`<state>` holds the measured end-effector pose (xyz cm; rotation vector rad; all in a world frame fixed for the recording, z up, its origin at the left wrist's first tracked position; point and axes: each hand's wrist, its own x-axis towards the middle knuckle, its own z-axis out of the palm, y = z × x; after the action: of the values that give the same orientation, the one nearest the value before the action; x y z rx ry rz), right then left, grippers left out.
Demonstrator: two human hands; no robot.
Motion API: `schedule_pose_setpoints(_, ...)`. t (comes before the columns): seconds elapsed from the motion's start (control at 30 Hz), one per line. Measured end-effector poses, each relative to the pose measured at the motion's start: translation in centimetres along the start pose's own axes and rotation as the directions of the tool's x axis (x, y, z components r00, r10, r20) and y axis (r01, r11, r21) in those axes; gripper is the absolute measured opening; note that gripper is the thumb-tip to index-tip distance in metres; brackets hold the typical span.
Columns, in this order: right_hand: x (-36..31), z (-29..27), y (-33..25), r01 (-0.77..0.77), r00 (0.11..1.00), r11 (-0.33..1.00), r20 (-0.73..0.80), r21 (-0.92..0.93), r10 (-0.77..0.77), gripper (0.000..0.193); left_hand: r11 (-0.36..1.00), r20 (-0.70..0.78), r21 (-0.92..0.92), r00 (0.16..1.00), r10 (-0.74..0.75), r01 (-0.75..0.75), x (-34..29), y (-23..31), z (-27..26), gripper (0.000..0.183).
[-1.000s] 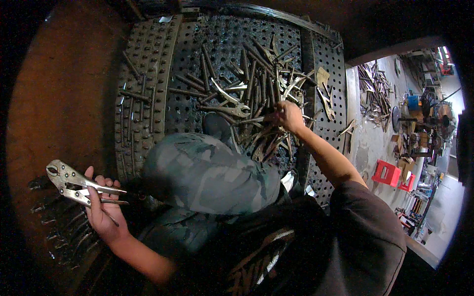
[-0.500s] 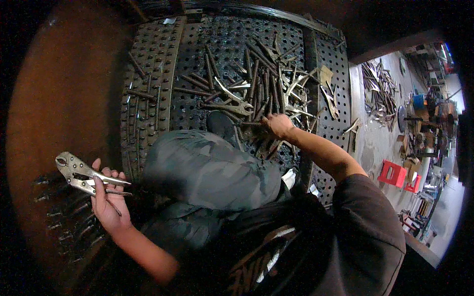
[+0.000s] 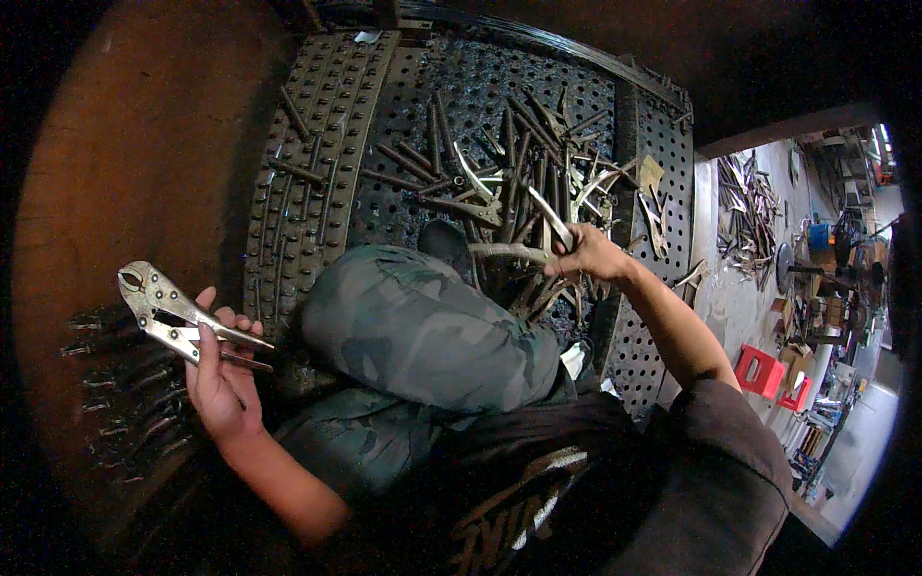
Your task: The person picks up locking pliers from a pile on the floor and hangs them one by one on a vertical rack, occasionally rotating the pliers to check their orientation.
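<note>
A perforated metal platform [image 3: 403, 106] forms the main work surface, with a studded strip along its left side; dark rods lie across the studs. A brown panel [image 3: 144, 163] borders the platform on the left. The person's bent leg [image 3: 423, 331], in camouflage trousers, occupies the centre foreground. Beyond the knee, a loose pile of plier parts [image 3: 547, 178], dark and silvery, rests on the platform. Dark tools [image 3: 134, 394] stand in rows at lower left, near the left hand [image 3: 226, 379]. This hand is closed around the handles of the locking pliers [image 3: 163, 317]; their head points up and left, clear of the rows. A second metal heap [image 3: 749, 202] lies on the grey floor at right. The right hand [image 3: 591, 254], above the pile's near right portion, grips curved metal lengths [image 3: 550, 216]: one projects up-left, one left. Whether they are joined cannot be determined. A red stool [image 3: 760, 372] stands at far right. A tan scrap [image 3: 650, 173] lies right of the pile.
</note>
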<state>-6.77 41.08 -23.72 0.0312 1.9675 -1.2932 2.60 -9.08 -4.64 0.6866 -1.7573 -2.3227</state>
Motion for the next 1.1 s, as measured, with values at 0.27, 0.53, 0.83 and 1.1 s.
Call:
schedule_pose_setpoints(0.27,5.1,4.9,-8.2,0.183,0.963,0.745,0.035,0.641,-0.267,0.023,1.000,0.001,0.012,1.000,0.014,-0.014,-0.3,0.3,-0.3,0.054)
schedule_pose_setpoints(0.53,5.7,7.5,-19.7,0.350,0.896,0.649,-0.038,0.675,-0.443,0.051,0.974,0.249,0.152,0.947,-0.202,0.168,0.3,1.1,-0.3,0.059)
schedule_pose_setpoints(0.83,9.5,12.6,-25.9,0.335,0.752,0.715,0.282,0.613,-0.595,0.076,0.953,0.331,-0.023,0.901,-0.279,0.303,1.2,-0.1,-1.7,0.058)
schedule_pose_setpoints(1.1,11.3,15.3,-26.6,0.610,0.642,0.703,0.291,0.366,-0.709,0.063,0.949,0.281,-0.110,0.925,-0.257,0.297,1.5,-0.8,-1.3,0.048)
